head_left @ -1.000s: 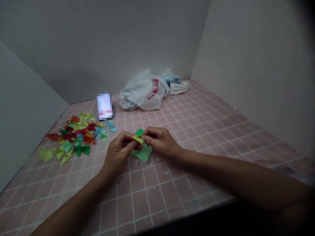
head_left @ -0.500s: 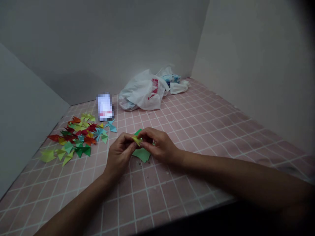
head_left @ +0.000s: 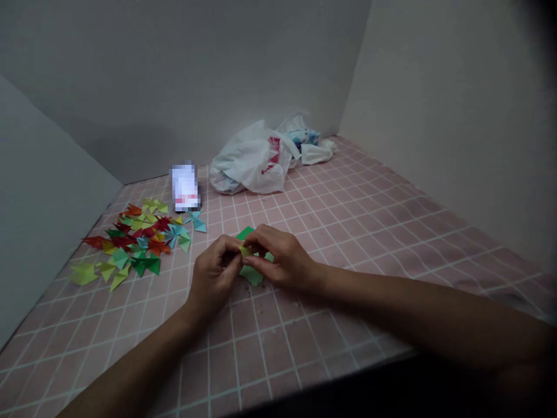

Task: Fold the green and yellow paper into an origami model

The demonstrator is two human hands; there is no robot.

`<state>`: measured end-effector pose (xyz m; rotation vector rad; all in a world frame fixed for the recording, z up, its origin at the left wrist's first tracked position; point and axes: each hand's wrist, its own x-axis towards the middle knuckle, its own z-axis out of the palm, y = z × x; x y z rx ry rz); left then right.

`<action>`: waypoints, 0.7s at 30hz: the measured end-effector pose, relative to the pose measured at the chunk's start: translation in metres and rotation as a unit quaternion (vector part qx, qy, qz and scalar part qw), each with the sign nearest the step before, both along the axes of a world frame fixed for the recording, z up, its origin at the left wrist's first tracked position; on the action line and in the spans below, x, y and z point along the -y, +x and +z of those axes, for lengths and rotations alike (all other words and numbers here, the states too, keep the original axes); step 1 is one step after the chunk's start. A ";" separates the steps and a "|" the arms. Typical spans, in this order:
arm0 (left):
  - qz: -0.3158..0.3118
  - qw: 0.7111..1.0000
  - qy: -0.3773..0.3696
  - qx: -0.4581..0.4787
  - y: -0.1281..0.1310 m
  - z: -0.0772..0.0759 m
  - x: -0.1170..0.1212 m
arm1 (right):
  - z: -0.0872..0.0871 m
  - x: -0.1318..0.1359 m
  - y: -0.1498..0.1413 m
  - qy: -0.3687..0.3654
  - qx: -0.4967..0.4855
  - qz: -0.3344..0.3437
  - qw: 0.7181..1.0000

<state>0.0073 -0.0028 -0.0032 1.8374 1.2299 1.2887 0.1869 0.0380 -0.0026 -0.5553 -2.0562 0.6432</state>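
Between my two hands is a small folded piece of yellow paper (head_left: 246, 251). My left hand (head_left: 214, 268) pinches its left side, with thumb and forefinger closed. My right hand (head_left: 281, 255) grips the right side in the same way. The fingertips hide much of the folds. Beneath the hands lie green paper sheets (head_left: 253, 276), partly covered by the fingers. To the left is a pile of folded paper pieces (head_left: 141, 232) in red, orange, yellow, green and blue, many with pointed, wing-like ends.
A phone with a lit, blurred screen (head_left: 185, 188) stands behind the pile. White plastic bags (head_left: 252, 157) and a blue-and-white packet (head_left: 307, 137) lie at the back by the wall. The table (head_left: 348, 232) has a pink checked cover, with walls on three sides.
The yellow paper has turned and shifted slightly right between my fingers. My left fingertips have closed further around its edge. The pile and bags lie as before.
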 end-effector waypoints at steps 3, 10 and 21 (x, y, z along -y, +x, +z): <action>0.002 0.999 0.026 -0.024 -0.001 -0.002 -0.001 | -0.001 0.000 -0.001 -0.005 -0.007 0.000 1.000; 0.013 0.997 0.055 -0.053 -0.001 0.001 -0.001 | 0.000 0.000 0.000 -0.042 -0.005 -0.006 0.999; 0.013 0.998 0.043 -0.033 -0.003 -0.004 -0.001 | 0.003 -0.003 -0.001 -0.082 -0.026 0.021 0.996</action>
